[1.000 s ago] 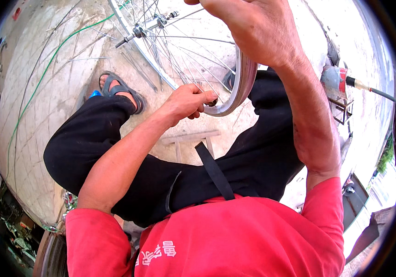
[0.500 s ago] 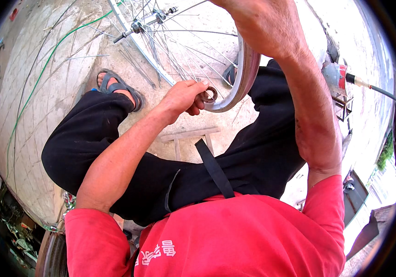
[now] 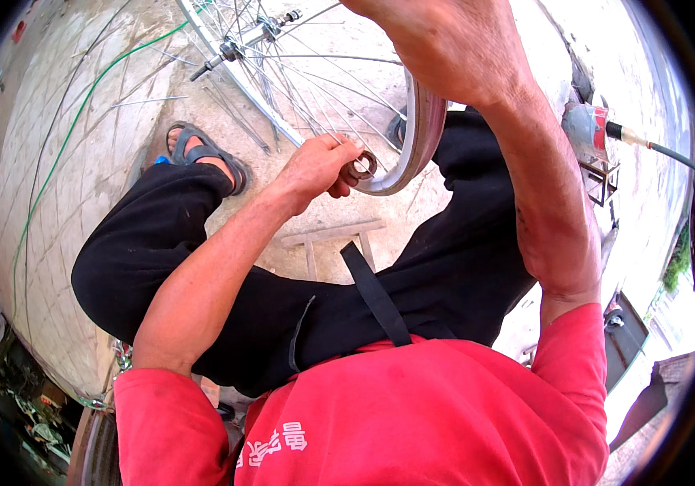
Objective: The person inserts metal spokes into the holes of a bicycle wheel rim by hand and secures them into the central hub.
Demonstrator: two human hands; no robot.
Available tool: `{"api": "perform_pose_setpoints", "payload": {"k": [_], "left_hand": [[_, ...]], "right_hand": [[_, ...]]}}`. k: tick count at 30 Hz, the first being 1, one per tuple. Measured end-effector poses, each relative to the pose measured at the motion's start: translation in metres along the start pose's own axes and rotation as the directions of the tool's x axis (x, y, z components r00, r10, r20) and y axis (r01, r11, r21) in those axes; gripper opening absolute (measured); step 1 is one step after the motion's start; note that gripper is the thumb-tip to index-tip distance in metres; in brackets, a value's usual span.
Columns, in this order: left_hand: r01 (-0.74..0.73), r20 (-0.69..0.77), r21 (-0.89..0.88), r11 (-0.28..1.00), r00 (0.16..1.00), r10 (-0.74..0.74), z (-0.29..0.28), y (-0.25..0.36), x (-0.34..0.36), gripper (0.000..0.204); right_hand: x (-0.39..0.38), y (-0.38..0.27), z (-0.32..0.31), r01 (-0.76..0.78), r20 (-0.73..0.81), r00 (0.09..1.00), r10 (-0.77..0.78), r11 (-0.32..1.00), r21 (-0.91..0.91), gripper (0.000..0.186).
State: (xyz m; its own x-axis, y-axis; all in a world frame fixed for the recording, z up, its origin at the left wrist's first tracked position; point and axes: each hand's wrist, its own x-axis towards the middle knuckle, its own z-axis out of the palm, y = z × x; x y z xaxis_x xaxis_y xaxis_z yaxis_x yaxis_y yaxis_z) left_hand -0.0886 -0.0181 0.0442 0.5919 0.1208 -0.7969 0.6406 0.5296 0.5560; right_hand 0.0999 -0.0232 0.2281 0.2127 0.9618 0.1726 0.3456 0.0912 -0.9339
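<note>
Between your knees, above the floor [image 3: 283,243], stood the wheel [image 3: 422,138], tilted, its top running out past the upper edge of the view. Your left hand [image 3: 321,168] was at the low end of the rim, thumb and fingers pinching a brown ring [image 3: 373,164]. That ring sat just beside the rim's inner side, close to the spokes [image 3: 347,57]; whether it touched a spoke, you could not tell from this angle. Your right hand [image 3: 449,53] was raised over the far side of the wheel, back of the hand and wrist showing; its fingers were cut off by the upper edge, so whether they were spread or gripping could not be told. Toward the upper left, the hub [image 3: 246,44] sat amid the spokes, its axle sticking out toward your left. Your left foot, in a dark sandal [image 3: 222,155], was planted on the floor just left of the wheel, and loose rods [image 3: 238,121] lay beside it. Farther left, a green cord [image 3: 80,127] curved across the floor. Between your thighs and below the wheel was a small frame [image 3: 331,233]. Off to your right, beyond your forearm, a grey and red motor [image 3: 585,132] rested on a metal stand [image 3: 601,182], with a dark cable [image 3: 673,157] leading away from it.
</note>
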Motion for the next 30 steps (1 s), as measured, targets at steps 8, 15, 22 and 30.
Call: {"api": "perform_pose_setpoints", "payload": {"k": [8, 15, 22, 30], "left_hand": [[0.023, 0.085, -0.141, 0.990, 0.996, -0.011, -0.003, 0.001, -0.002, 0.023], [-0.061, 0.157, -0.196, 0.979, 0.983, 0.093, -0.003, -0.009, -0.002, 0.032], [0.073, -0.064, 0.089, 0.993, 0.996, -0.067, 0.005, 0.001, -0.004, 0.042], [0.022, -0.066, 0.061, 0.998, 0.998, -0.018, 0.009, 0.002, -0.008, 0.048]], "right_hand": [[-0.002, 0.018, 0.005, 0.201, -0.027, 0.978, -0.209, 0.963, -0.178, 0.079], [-0.002, -0.013, 0.001, 0.015, -0.006, 1.000, -0.016, 0.991, -0.135, 0.079], [0.002, -0.002, 0.000, -0.002, -0.002, 1.000, 0.002, 0.974, -0.225, 0.080], [0.001, -0.019, -0.005, -0.122, 0.047, 0.990, 0.132, 0.979, -0.163, 0.079]]}}
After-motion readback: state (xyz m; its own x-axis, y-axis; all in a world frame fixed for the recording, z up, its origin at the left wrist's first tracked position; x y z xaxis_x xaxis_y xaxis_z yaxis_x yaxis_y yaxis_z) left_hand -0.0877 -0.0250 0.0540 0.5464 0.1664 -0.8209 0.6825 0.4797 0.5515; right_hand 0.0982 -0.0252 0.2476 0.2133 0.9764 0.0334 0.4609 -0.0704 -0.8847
